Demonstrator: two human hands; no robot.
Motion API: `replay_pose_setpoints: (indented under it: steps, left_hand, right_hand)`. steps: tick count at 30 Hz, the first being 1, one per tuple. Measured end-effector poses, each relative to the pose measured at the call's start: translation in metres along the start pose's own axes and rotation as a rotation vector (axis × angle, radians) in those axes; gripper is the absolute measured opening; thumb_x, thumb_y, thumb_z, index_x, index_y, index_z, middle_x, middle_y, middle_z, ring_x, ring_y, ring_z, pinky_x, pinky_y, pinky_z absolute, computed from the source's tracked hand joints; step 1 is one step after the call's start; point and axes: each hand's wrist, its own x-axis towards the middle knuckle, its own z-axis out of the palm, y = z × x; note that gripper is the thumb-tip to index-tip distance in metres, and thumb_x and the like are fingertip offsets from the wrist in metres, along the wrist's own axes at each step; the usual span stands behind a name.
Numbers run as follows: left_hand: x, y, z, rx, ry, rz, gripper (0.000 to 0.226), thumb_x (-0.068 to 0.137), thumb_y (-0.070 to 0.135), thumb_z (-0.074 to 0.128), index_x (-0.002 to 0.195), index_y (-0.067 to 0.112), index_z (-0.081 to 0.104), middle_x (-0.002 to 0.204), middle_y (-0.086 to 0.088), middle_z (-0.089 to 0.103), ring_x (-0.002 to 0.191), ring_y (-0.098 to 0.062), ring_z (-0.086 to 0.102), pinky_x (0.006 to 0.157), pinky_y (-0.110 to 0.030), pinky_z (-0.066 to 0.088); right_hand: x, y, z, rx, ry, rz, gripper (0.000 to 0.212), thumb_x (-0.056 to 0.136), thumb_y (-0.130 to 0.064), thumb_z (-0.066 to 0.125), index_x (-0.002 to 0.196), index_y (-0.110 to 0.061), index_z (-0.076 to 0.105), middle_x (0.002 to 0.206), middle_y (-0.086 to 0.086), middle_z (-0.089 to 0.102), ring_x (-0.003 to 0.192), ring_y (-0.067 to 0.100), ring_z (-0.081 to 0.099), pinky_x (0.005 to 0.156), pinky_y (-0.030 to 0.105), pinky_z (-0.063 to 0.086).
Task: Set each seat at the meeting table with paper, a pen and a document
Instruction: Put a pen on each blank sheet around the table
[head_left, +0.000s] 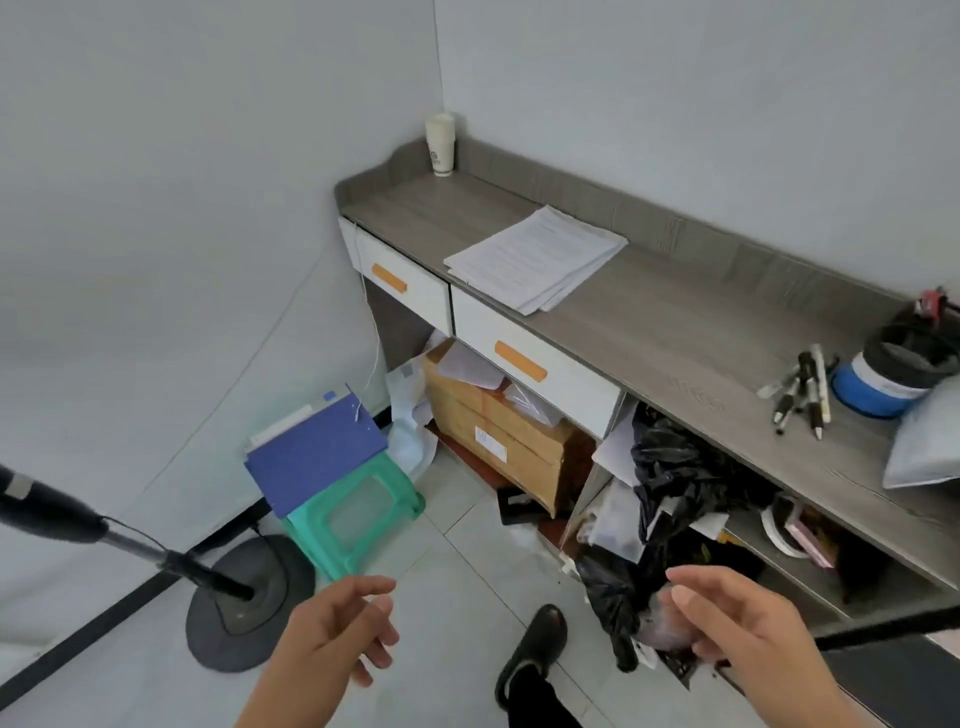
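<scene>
Both hands hang low in the head view, in front of the counter (649, 322) and touching nothing. The left hand (332, 629) is loosely curled, its fingers (371, 587) relaxed and empty. The right hand (743, 629) is spread wider, its fingers (691, 577) nearly straight and also empty.

A stack of papers (537, 258) lies flat on the counter above the white drawers (530, 358), well apart from both hands. A loose bunch of pens (802, 389) lies further right, just beside a blue tub (878, 384). A paper cup (441, 145) stands upright in the far corner.

Under the counter sit cardboard boxes (498, 421) and a black bag (675, 467). On the floor, a blue folder (317, 457) rests on a green stool (358, 514).
</scene>
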Motion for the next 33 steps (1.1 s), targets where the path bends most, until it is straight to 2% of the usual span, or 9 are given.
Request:
replay_pose_setpoints:
  steps: [2, 6, 10, 13, 17, 25, 29, 31, 33]
  left_hand:
    - [0.037, 0.015, 0.002, 0.004, -0.005, -0.008, 0.013, 0.091, 0.001, 0.056, 0.096, 0.004, 0.068, 0.066, -0.018, 0.068, 0.053, -0.025, 0.062, 0.044, -0.030, 0.047]
    - [0.105, 0.056, -0.002, -0.002, 0.018, -0.015, 0.013, 0.091, 0.001, 0.056, 0.096, 0.003, 0.068, 0.065, -0.019, 0.068, 0.053, -0.026, 0.061, 0.043, -0.030, 0.046]
    - [0.169, 0.097, -0.005, -0.012, 0.057, 0.016, 0.014, 0.092, 0.000, 0.056, 0.096, 0.004, 0.068, 0.066, -0.020, 0.068, 0.053, -0.026, 0.061, 0.044, -0.030, 0.046]
    - [0.208, 0.116, -0.001, -0.005, 0.036, 0.013, 0.014, 0.092, 0.001, 0.055, 0.097, 0.005, 0.068, 0.066, -0.019, 0.069, 0.053, -0.024, 0.062, 0.044, -0.030, 0.048]
    - [0.264, 0.138, 0.008, 0.012, -0.048, -0.013, 0.014, 0.092, 0.003, 0.056, 0.098, 0.006, 0.068, 0.069, -0.020, 0.069, 0.056, -0.025, 0.063, 0.049, -0.033, 0.049]
    - [0.412, 0.195, 0.027, 0.110, -0.323, 0.055, 0.015, 0.092, -0.001, 0.054, 0.098, 0.004, 0.067, 0.063, -0.016, 0.067, 0.050, -0.021, 0.060, 0.043, -0.028, 0.045]
    - [0.477, 0.239, 0.051, 0.196, -0.509, 0.127, 0.015, 0.091, -0.002, 0.055, 0.097, 0.003, 0.067, 0.063, -0.018, 0.067, 0.050, -0.021, 0.059, 0.042, -0.026, 0.045]
    - [0.498, 0.259, 0.071, 0.245, -0.589, 0.167, 0.015, 0.091, -0.001, 0.055, 0.096, 0.005, 0.068, 0.064, -0.018, 0.067, 0.051, -0.020, 0.059, 0.044, -0.027, 0.046]
    - [0.510, 0.275, 0.092, 0.288, -0.675, 0.185, 0.015, 0.092, 0.003, 0.055, 0.095, 0.009, 0.069, 0.066, -0.017, 0.068, 0.055, -0.021, 0.060, 0.051, -0.032, 0.048]
  right_hand:
    - [0.039, -0.018, 0.007, 0.022, -0.001, 0.004, 0.011, 0.088, 0.000, 0.064, 0.093, -0.007, 0.072, 0.079, 0.009, 0.077, 0.073, 0.023, 0.070, 0.064, 0.035, 0.048]
    - [0.120, -0.062, 0.018, 0.018, -0.018, -0.021, 0.011, 0.089, -0.006, 0.064, 0.094, -0.012, 0.072, 0.078, 0.005, 0.077, 0.067, 0.009, 0.071, 0.059, 0.024, 0.051]
    - [0.193, -0.112, 0.032, -0.023, -0.083, -0.059, 0.011, 0.089, -0.009, 0.065, 0.095, -0.016, 0.071, 0.084, 0.002, 0.077, 0.071, 0.011, 0.072, 0.061, 0.023, 0.051]
    - [0.229, -0.138, 0.039, -0.032, -0.078, -0.100, 0.012, 0.088, -0.008, 0.066, 0.094, -0.016, 0.071, 0.083, 0.007, 0.077, 0.070, 0.013, 0.071, 0.056, 0.017, 0.051]
    - [0.266, -0.154, 0.041, -0.043, -0.039, -0.078, 0.010, 0.088, -0.012, 0.067, 0.094, -0.018, 0.071, 0.079, 0.002, 0.076, 0.071, 0.010, 0.070, 0.063, 0.025, 0.049]
    - [0.315, -0.152, 0.035, 0.016, 0.340, 0.026, 0.010, 0.088, -0.012, 0.068, 0.093, -0.020, 0.072, 0.083, 0.000, 0.077, 0.075, 0.010, 0.071, 0.066, 0.022, 0.047]
    - [0.317, -0.149, 0.030, 0.012, 0.572, 0.091, 0.011, 0.087, -0.013, 0.070, 0.094, -0.022, 0.072, 0.081, -0.006, 0.077, 0.078, 0.013, 0.072, 0.064, 0.022, 0.053]
    - [0.313, -0.142, 0.023, -0.056, 0.682, 0.119, 0.013, 0.088, -0.016, 0.070, 0.099, -0.021, 0.071, 0.082, -0.006, 0.076, 0.082, 0.015, 0.072, 0.071, 0.026, 0.057]
    - [0.306, -0.135, 0.010, -0.161, 0.804, 0.149, 0.022, 0.088, -0.022, 0.070, 0.109, -0.019, 0.069, 0.098, -0.010, 0.072, 0.091, 0.014, 0.068, 0.079, 0.033, 0.057]
